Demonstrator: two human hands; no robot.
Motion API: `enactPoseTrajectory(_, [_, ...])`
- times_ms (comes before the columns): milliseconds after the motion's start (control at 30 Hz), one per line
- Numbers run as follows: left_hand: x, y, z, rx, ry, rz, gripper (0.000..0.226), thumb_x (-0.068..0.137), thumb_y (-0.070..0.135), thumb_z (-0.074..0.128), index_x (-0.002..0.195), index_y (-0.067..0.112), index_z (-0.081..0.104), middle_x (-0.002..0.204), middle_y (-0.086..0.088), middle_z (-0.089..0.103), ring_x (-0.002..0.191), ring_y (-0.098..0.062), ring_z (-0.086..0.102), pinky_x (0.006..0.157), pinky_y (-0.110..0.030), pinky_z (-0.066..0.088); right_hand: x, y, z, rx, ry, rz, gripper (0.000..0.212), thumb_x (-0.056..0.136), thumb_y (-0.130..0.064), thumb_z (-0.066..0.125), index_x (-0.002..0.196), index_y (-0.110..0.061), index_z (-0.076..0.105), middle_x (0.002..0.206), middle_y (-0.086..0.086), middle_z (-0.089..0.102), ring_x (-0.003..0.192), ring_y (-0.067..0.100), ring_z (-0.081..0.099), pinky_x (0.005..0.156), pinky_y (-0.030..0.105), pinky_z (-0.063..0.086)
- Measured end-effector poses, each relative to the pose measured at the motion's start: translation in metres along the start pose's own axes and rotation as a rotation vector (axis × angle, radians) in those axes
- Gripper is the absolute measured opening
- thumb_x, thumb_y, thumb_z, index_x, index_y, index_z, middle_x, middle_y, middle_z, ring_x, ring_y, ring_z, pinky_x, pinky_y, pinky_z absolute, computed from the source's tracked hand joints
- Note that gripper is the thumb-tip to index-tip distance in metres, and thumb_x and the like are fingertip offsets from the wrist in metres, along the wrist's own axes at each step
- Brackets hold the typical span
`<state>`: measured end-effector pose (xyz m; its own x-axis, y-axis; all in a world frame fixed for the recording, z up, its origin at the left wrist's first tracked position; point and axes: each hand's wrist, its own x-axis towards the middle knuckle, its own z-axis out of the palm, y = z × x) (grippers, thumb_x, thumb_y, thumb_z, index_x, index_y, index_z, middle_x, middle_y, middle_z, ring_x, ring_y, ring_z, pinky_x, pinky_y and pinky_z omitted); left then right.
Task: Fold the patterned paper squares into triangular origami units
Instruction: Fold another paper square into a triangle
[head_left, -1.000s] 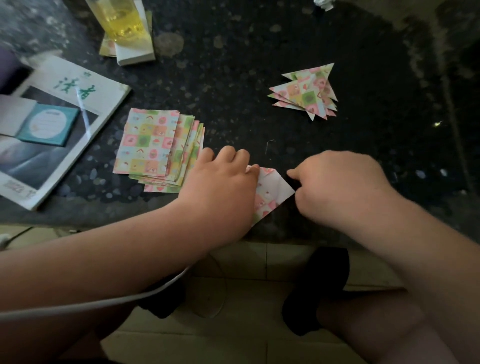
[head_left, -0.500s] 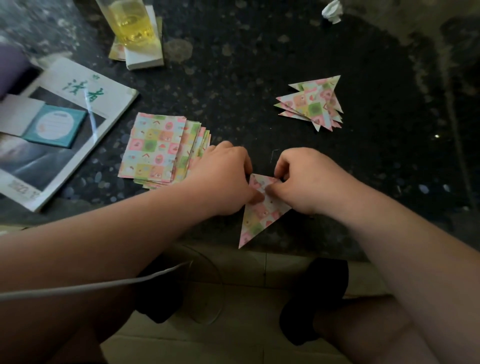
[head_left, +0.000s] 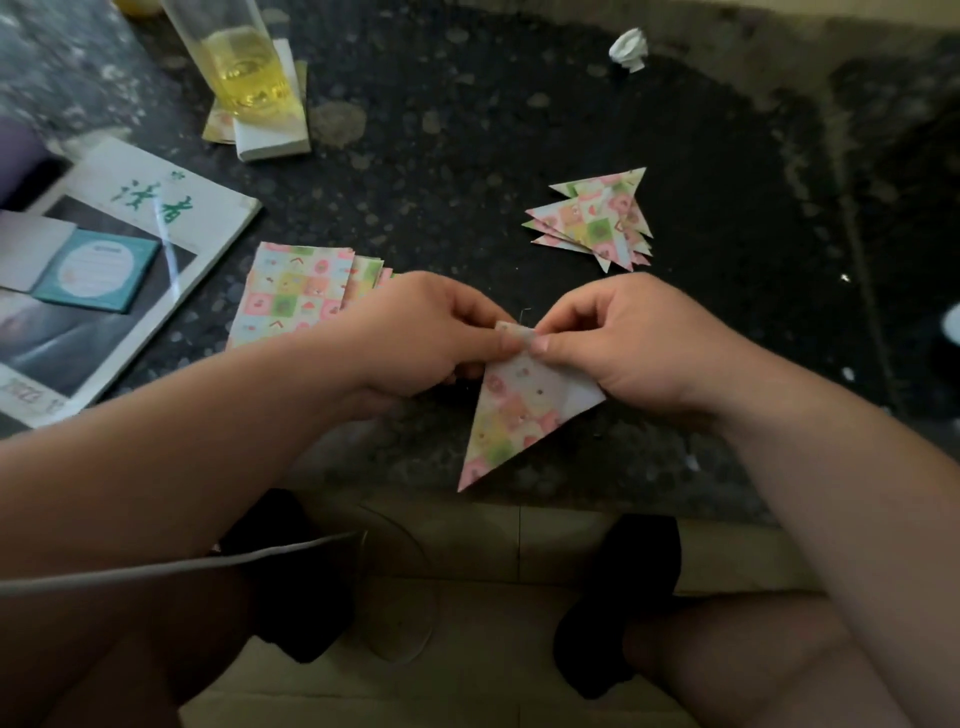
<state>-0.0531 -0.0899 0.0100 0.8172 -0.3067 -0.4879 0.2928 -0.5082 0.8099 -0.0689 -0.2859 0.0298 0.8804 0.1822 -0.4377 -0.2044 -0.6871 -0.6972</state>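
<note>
Over the dark speckled tabletop (head_left: 441, 182), hands (head_left: 415, 338) (head_left: 634, 348) pinch a paper triangle (head_left: 514, 415).

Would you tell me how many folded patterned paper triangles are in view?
5 discernible: one patterned paper triangle pinched by the left hand and right hand, about four overlapping in a pile farther back on the dark speckled tabletop; overlaps may hide more.

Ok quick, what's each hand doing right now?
Left hand: pinching the folded paper triangle at its top corner.
Right hand: pinching that same corner.
</note>
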Motion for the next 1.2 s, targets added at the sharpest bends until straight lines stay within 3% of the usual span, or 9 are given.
enactPoseTrajectory(167, [-0.015,0.013,-0.005,-0.083,0.005,0.007,0.014,0.095,0.025,0.07,0.087,0.02,0.082,0.074,-0.002,0.071,0.065,-0.011,0.057,0.061,-0.028,0.046,-0.014,-0.004,-0.004,0.125,0.051,0.017,0.009,0.088,-0.028,0.081,0.079,-0.029,0.081,0.083,-0.012,0.077,0.088,0.012,0.073,0.087,0.046,0.061])
enactPoseTrajectory(300, [-0.029,0.023,-0.003,0.009,0.002,0.06,0.015,0.093,0.021,0.072,0.082,0.021,0.082,0.086,-0.013,0.075,0.064,-0.01,0.057,0.059,-0.024,0.048,-0.026,-0.011,0.001,0.131,0.087,-0.015,0.01,0.087,-0.032,0.08,0.08,-0.025,0.081,0.083,-0.012,0.077,0.084,0.007,0.073,0.078,0.034,0.061])
enactPoseTrajectory(400, [-0.035,0.028,-0.003,-0.006,0.057,0.078,0.017,0.089,0.015,0.071,0.077,0.018,0.082,0.086,-0.018,0.074,0.064,-0.014,0.057,0.059,-0.029,0.047,-0.033,-0.017,0.006,0.164,0.129,-0.035,0.012,0.088,-0.029,0.08,0.077,-0.023,0.08,0.082,-0.009,0.077,0.084,0.009,0.074,0.08,0.037,0.063])
enactPoseTrajectory(600, [-0.049,0.038,-0.012,0.081,0.108,0.081,0.013,0.083,0.018,0.073,0.074,0.016,0.082,0.071,-0.009,0.075,0.06,-0.01,0.062,0.062,-0.028,0.05,-0.041,-0.028,0.007,0.167,0.142,-0.087,0.013,0.087,-0.026,0.081,0.075,-0.021,0.08,0.08,-0.007,0.077,0.081,0.011,0.073,0.074,0.035,0.062])
enactPoseTrajectory(767, [-0.053,0.034,-0.022,0.076,0.08,0.039,0.015,0.086,0.014,0.072,0.075,0.015,0.081,0.072,-0.009,0.075,0.061,-0.011,0.063,0.069,-0.033,0.051,-0.041,-0.027,0.0,0.257,0.107,-0.03,0.013,0.088,-0.013,0.079,0.075,-0.013,0.079,0.079,0.001,0.078,0.079,0.016,0.075,0.073,0.037,0.063])
enactPoseTrajectory(867, [-0.051,0.03,-0.025,0.071,0.095,0.009,0.017,0.087,0.013,0.072,0.073,0.015,0.081,0.071,-0.008,0.075,0.061,-0.01,0.063,0.072,-0.035,0.054,-0.037,-0.023,-0.002,0.29,0.145,-0.005,0.016,0.087,-0.005,0.074,0.072,-0.008,0.077,0.069,0.003,0.075,0.061,0.007,0.069,0.056,0.021,0.054])
enactPoseTrajectory(967, [-0.051,0.029,-0.025,0.067,0.101,0.006,0.019,0.089,0.014,0.071,0.073,0.016,0.08,0.068,-0.003,0.074,0.059,-0.008,0.063,0.069,-0.033,0.053,-0.033,-0.02,-0.002,0.25,0.214,0.021,0.014,0.086,-0.008,0.071,0.075,-0.002,0.075,0.067,0.004,0.073,0.055,0.003,0.063,0.049,0.016,0.048])
enactPoseTrajectory(1133, [-0.049,0.035,-0.02,0.129,0.112,0.018,0.015,0.088,0.024,0.074,0.076,0.022,0.081,0.069,0.0,0.075,0.059,-0.006,0.064,0.069,-0.032,0.055,-0.03,-0.026,0.003,0.38,0.115,0.038,0.025,0.094,-0.02,0.067,0.087,0.002,0.077,0.085,0.013,0.077,0.078,0.024,0.071,0.071,0.042,0.054])
enactPoseTrajectory(1200, [-0.049,0.037,-0.016,0.111,0.114,0.021,0.014,0.088,0.024,0.074,0.076,0.021,0.082,0.071,-0.002,0.075,0.059,-0.007,0.063,0.07,-0.033,0.055,-0.03,-0.03,0.006,0.287,0.116,0.028,0.019,0.091,-0.022,0.073,0.08,-0.008,0.08,0.083,0.003,0.078,0.086,0.021,0.074,0.081,0.045,0.06])
